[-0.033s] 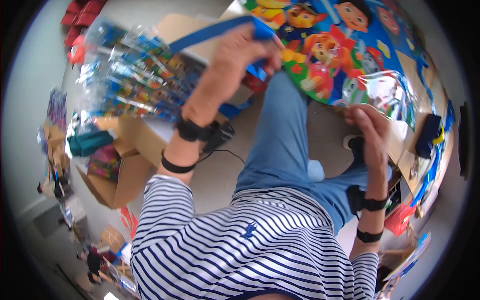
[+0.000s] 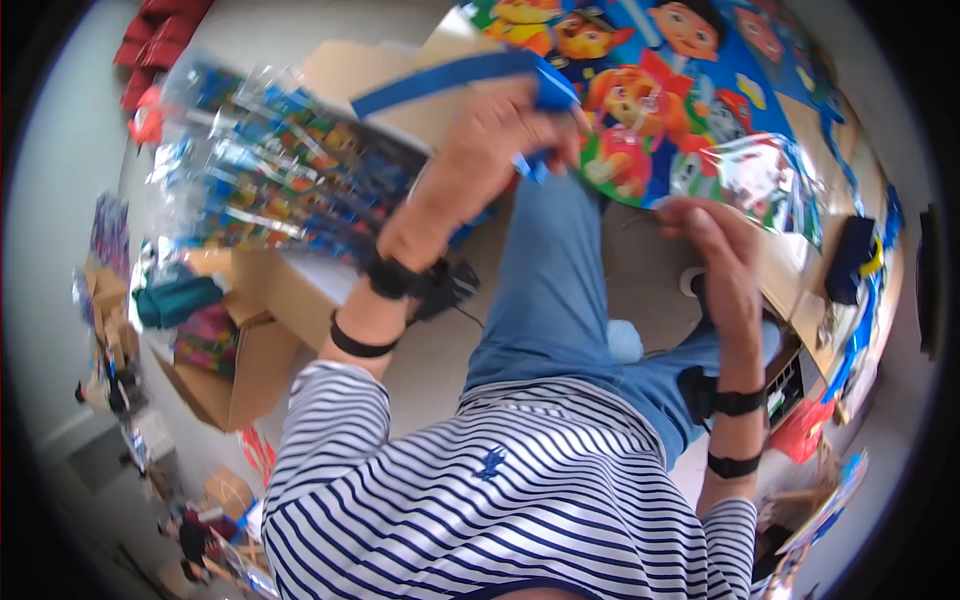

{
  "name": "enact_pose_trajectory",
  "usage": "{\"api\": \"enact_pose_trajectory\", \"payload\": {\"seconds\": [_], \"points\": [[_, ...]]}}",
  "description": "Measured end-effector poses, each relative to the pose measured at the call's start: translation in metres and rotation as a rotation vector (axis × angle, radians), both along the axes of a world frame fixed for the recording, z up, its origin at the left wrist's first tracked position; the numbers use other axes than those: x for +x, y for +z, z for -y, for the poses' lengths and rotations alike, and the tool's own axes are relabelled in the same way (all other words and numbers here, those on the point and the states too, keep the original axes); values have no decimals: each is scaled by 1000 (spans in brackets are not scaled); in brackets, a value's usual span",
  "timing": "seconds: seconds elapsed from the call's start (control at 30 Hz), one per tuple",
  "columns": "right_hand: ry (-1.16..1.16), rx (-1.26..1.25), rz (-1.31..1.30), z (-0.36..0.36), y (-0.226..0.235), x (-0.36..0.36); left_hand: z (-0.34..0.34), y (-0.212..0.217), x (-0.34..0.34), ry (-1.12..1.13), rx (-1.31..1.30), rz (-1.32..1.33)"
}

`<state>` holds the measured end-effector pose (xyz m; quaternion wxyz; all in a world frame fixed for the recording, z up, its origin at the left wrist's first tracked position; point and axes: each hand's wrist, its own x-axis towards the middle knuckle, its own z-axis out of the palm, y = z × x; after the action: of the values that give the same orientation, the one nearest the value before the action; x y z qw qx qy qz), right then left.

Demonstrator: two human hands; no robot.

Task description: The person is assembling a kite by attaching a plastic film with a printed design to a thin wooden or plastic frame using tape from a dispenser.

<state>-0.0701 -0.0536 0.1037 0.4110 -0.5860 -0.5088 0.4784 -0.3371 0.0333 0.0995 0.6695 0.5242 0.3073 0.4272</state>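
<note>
My left hand (image 2: 500, 140) is closed on a blue ribbon (image 2: 440, 80), a flat band that runs out to the left and bunches up at the fingers. A short blue end hangs below the hand, above my knee. My right hand (image 2: 715, 240) is pinched at the lower edge of a colourful printed sheet (image 2: 625, 110) with cartoon dogs and a child on it. What its fingertips hold, if anything, is too small to make out. Beside that hand, a shiny clear plastic wrapping (image 2: 765, 180) lies over the sheet's right part.
Left of my left arm is a pile of clear-wrapped printed packets (image 2: 290, 160). Below it stand open cardboard boxes (image 2: 265, 365). On the right, a wooden table (image 2: 795, 275) carries a dark blue pouch (image 2: 848, 262) and blue ribbon strips (image 2: 855, 345). A red bag (image 2: 803, 432) hangs beneath.
My left hand has shifted slightly right and down with the blue ribbon. My right hand has moved a little left and up along the sheet's edge.
</note>
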Motion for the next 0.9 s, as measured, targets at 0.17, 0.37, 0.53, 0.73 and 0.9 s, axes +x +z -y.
{"api": "enact_pose_trajectory", "payload": {"seconds": [0.17, 0.37, 0.53, 0.73, 0.9], "points": [[-77, -116, -544, -1, 14, -25, 55, -8, 76, -257, -5, -130], [-230, 23, -420, 30, 18, 10, 88, -9, 117, -308, -264, 35], [-150, 201, -62, 62, 14, 28, 83, -8, 132, -271, -336, 190], [-159, -15, 59, 85, 6, 52, 81, -1, 159, -240, -241, 170], [-220, -66, -390, 94, 5, 52, 81, 3, 174, -209, -167, 146]]}}
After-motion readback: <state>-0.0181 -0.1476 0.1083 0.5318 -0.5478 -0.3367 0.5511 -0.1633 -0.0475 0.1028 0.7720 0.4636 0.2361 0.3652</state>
